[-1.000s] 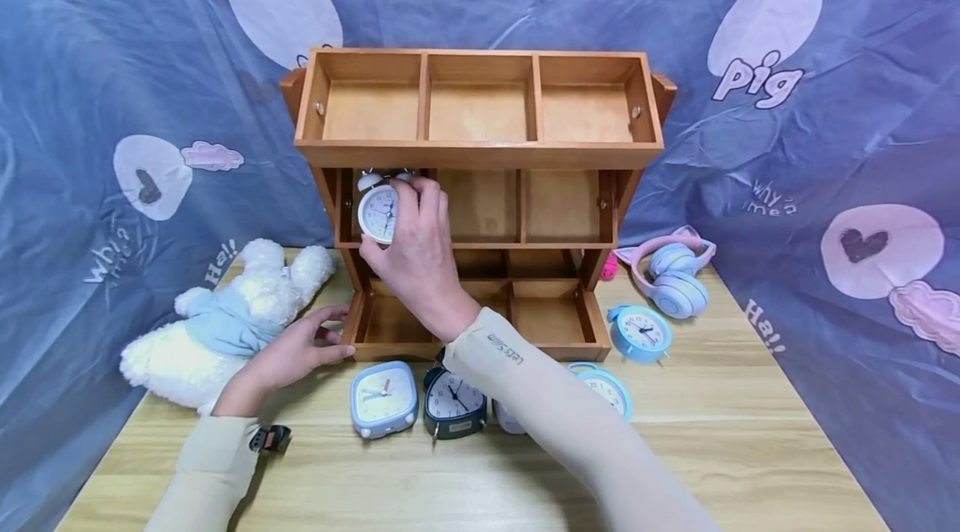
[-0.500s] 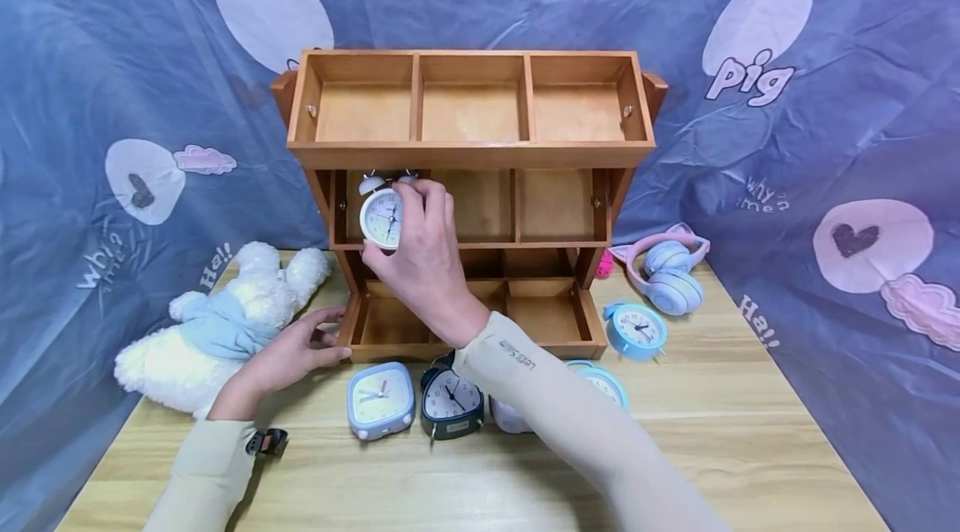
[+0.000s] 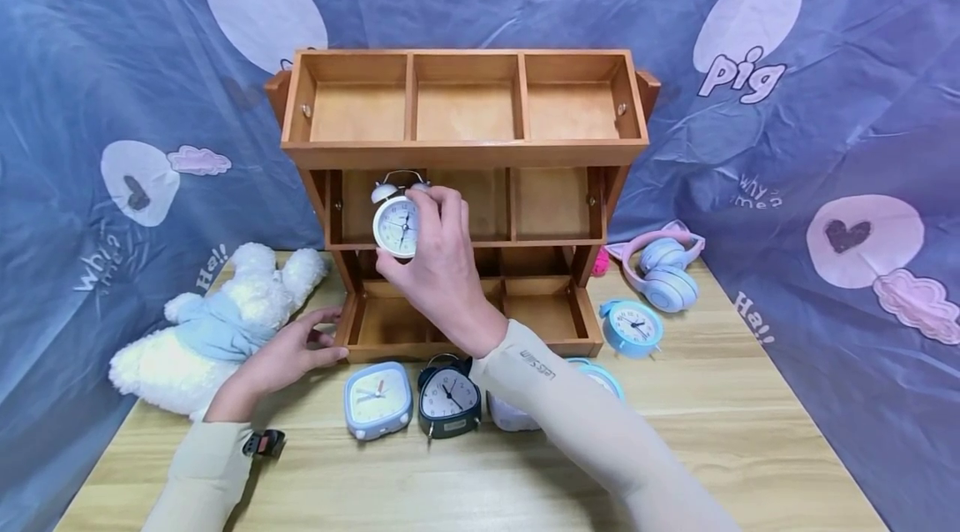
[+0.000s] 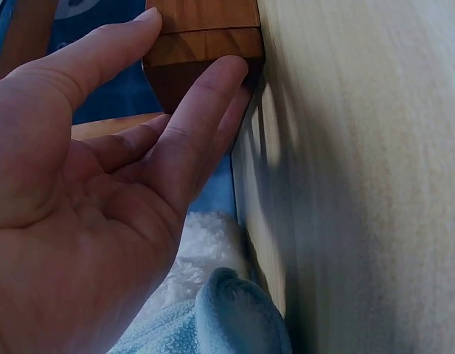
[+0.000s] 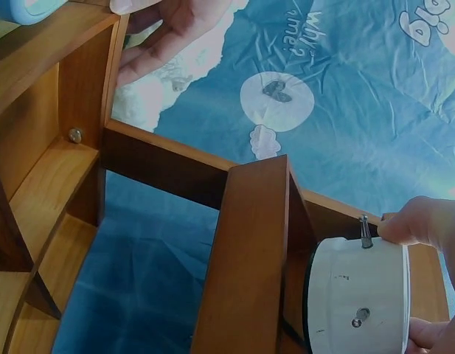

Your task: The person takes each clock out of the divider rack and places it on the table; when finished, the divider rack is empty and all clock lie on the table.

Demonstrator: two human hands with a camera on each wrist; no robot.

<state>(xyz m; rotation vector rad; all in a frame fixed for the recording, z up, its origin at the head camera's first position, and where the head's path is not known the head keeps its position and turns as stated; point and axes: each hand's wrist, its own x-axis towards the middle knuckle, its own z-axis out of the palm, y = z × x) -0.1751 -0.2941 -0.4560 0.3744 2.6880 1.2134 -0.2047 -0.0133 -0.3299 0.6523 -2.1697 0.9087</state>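
Observation:
My right hand [image 3: 442, 261] grips a white twin-bell alarm clock [image 3: 395, 228] by its rim, its wire handle and bells upright. The clock is in front of the left compartment in the middle tier of a wooden three-tier organizer [image 3: 465, 155]. In the right wrist view, the side of the white clock [image 5: 360, 295] shows a small metal foot near my thumb. My left hand [image 3: 288, 357] touches the lower left front corner of the organizer. Its thumb and fairly straight fingers rest on that wooden corner [image 4: 205, 44] in the left wrist view.
In front of the organizer stand a light blue square clock [image 3: 378, 401], a black clock [image 3: 450, 401] and partly hidden clocks behind my right forearm. A blue clock [image 3: 633, 328] and cat-ear headphones [image 3: 663, 269] are at right. A white plush toy [image 3: 217, 332] lies at left.
My right hand has drawn the white alarm clock slightly right, down and out from the middle left compartment; its wire handle now shows. The left hand keeps its place at the organizer.

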